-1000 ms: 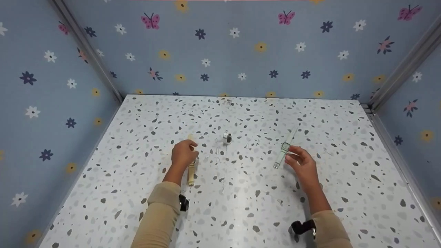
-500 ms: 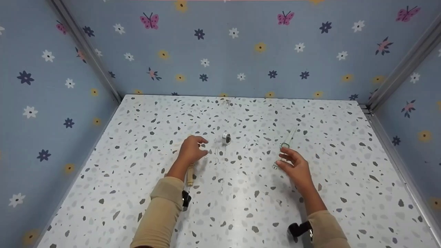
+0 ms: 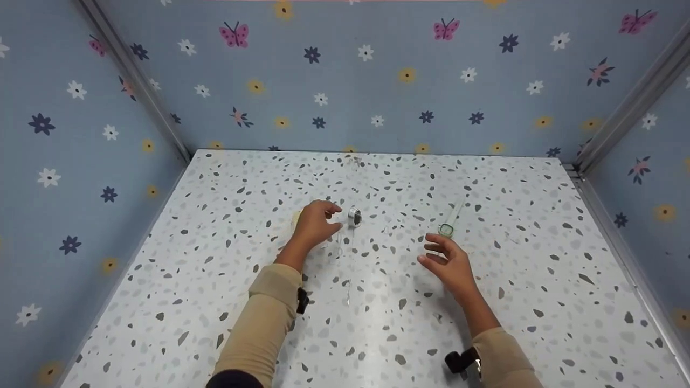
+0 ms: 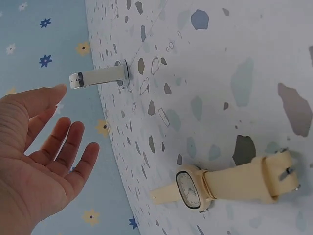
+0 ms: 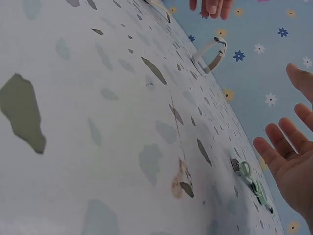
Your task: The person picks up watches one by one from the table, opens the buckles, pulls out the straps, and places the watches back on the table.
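My left hand (image 3: 317,222) hovers just left of a white wristwatch (image 3: 354,216), its thumb and fingers parted with nothing between them. That watch stands on its side with its strap looped. In the left wrist view a cream-yellow wristwatch (image 4: 239,183) lies flat with its strap stretched out; the left forearm mostly covers it in the head view. My right hand (image 3: 448,264) is over the buckle end of a pale green wristwatch (image 3: 446,230), fingers loosely bent and holding nothing. The green watch's strap (image 5: 257,188) also shows beyond the right hand in the right wrist view.
A white speckled tabletop (image 3: 377,334) bears all three watches. Blue flowered panels (image 3: 350,70) enclose its back and both sides, with metal posts (image 3: 140,86) at the corners. Black cameras (image 3: 461,360) are strapped to the wrists.
My left hand has left the cream-yellow watch and moved right and away from me, towards the white watch. My right hand has shifted left and slightly nearer me, across the green watch's lower strap.
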`<state>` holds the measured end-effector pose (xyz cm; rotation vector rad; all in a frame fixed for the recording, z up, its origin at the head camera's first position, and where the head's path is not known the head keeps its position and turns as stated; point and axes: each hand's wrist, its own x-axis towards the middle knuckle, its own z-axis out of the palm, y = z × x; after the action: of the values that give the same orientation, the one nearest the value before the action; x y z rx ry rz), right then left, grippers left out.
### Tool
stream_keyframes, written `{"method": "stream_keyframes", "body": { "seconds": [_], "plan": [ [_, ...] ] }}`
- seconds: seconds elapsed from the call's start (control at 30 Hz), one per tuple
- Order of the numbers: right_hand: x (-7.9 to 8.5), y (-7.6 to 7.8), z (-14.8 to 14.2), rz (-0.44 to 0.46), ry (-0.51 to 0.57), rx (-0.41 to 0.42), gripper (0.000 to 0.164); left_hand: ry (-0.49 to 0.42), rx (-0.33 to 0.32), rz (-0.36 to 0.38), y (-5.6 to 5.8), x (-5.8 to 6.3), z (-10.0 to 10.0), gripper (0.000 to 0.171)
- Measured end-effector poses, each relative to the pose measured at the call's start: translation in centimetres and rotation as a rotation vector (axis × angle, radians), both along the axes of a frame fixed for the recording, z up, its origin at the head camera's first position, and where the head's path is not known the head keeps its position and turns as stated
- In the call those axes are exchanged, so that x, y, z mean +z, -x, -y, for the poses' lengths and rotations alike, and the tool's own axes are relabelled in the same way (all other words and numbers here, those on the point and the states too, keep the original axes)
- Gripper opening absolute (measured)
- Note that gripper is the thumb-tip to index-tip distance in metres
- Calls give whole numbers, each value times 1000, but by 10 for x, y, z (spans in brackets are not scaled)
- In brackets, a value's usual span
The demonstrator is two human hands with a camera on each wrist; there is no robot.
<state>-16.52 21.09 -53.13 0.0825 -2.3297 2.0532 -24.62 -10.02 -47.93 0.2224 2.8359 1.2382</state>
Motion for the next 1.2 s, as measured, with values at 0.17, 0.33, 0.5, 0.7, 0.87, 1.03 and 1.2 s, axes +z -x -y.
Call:
{"method": "stream_keyframes", "body": {
  "seconds": [0.17, 0.33, 0.5, 0.7, 0.87, 1.03, 1.2],
  "plan": [
    [10, -5, 13, -1, 8, 13, 57, -23, 17, -3, 4, 3, -10, 30],
    [23, -9, 23, -16, 11, 38, 55, -56, 63, -5, 6, -1, -21, 32],
    [9, -1, 25, -7, 7, 27, 56, -80, 124, -26, 8, -9, -31, 36],
    [-10, 9, 29, 12, -14, 0, 55, -102, 182, -40, 8, -20, -41, 39],
    [-13, 11, 35, -11, -4, -7, 54, -112, 217, -52, 8, -29, -48, 34],
    [-13, 14, 42, -21, 2, -11, 52, -116, 272, -78, 7, -32, -51, 24],
    [-12, 19, 45, -18, -22, 10, 52, -144, 278, -91, 6, -33, -53, 21]
  ]
}}
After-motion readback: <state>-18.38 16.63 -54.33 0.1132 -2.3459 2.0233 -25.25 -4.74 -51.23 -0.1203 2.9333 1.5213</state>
